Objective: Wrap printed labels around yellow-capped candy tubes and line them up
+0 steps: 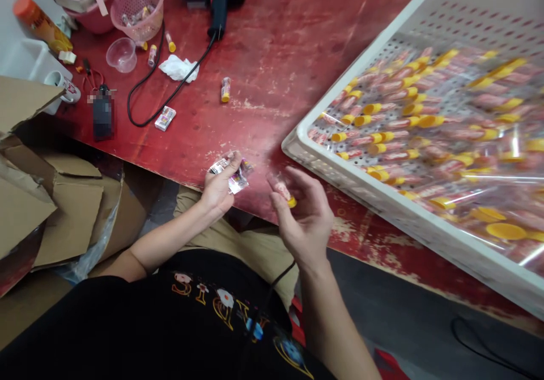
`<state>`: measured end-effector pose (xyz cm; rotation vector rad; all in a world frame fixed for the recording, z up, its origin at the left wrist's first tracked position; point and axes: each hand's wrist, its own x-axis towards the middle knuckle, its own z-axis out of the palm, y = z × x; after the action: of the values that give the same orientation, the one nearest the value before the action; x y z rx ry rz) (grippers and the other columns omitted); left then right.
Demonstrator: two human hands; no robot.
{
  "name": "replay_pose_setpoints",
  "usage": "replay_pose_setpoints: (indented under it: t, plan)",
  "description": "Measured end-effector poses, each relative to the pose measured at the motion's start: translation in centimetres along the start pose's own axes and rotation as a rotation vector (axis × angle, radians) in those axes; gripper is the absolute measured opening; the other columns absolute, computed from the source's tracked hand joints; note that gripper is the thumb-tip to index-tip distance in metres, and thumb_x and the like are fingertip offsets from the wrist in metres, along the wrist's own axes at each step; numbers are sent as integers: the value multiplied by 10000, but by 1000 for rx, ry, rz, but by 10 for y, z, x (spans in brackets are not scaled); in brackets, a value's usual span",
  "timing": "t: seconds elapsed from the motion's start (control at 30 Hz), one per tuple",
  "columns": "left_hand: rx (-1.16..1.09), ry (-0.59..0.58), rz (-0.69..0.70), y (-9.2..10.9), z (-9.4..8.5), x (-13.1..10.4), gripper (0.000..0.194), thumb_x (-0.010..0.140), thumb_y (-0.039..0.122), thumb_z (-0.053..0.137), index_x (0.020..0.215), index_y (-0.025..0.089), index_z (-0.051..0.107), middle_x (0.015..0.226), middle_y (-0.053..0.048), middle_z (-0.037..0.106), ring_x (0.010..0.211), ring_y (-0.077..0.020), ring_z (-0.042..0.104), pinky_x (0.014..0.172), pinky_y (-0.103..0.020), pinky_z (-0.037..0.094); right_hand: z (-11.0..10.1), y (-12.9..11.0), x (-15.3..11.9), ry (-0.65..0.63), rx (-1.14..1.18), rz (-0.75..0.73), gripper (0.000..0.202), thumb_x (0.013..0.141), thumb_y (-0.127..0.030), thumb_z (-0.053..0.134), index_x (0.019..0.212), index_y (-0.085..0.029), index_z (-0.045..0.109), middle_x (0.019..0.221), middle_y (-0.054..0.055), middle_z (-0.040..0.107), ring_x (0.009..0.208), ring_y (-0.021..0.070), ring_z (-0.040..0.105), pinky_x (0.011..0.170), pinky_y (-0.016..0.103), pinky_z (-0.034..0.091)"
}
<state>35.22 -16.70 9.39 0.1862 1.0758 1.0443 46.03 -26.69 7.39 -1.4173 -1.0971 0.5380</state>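
Red table [272, 62], basket [365, 191] of yellow-capped tubes [382, 137]; right hand [310, 215] half-curled round one tube [281, 189], left hand [217, 190] closed on wrappers [238, 184]

You have an open lane across the red tabletop [289, 57] between the heat gun [219, 5] and the white basket [302, 133]; a small yellow-capped tube [225, 89] sits at its left side; the basket's raised wall blocks low travel rightward from your right hand [304, 215]; the looped cable [128, 106] and crumpled tissue [178, 68] obstruct your sliding path to the pink basket [149, 27].
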Motion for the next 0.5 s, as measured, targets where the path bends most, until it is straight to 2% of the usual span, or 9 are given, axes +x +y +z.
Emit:
replay_pose_setpoints:
  t: [0.1,0.17,0.3,0.37,0.43,0.5]
  plan:
    - [-17,-2,-27,-3,-1,-3,153,767,118,814,860,122,693,714,41,661,646,-75,620,789,-257,500,4,-5,-7,4,-9,-110,305,863,-243,748,1147,-219,641,1028,66,646,940,192,658,834,334,571]
    - [-11,-30,-41,-6,-3,-7,166,754,127,830,840,126,688,724,38,666,672,-81,634,796,-254,503,8,-6,-6,25,-118,-210,247,847,-203,761,1072,-217,663,969,60,667,895,194,658,805,336,567]
    - [16,-104,-60,-9,-9,-14,236,714,139,863,872,138,689,788,27,695,730,-99,669,828,-265,518,8,-8,-5,136,-264,-308,270,875,-183,728,1140,-232,701,1039,81,696,961,218,680,866,376,582]
    - [21,-142,-65,-9,-12,-15,273,686,128,876,879,138,683,805,25,704,730,-100,672,821,-268,522,4,-9,-8,55,-219,-269,359,933,-183,644,1284,-255,670,1183,103,672,1090,235,664,951,420,572]
    - [38,-180,-64,-8,-15,-14,306,666,133,886,898,139,687,804,22,706,726,-102,669,807,-268,524,0,-10,-11,-90,-146,-210,436,976,-178,558,1396,-284,608,1296,111,631,1197,247,628,1012,463,553]
    - [75,-226,-56,-7,-17,-14,365,650,149,898,957,149,702,825,15,713,750,-109,672,808,-267,527,-2,-8,-15,-135,-77,-161,472,966,-191,587,1423,-310,586,1297,100,634,1170,238,647,985,450,577]
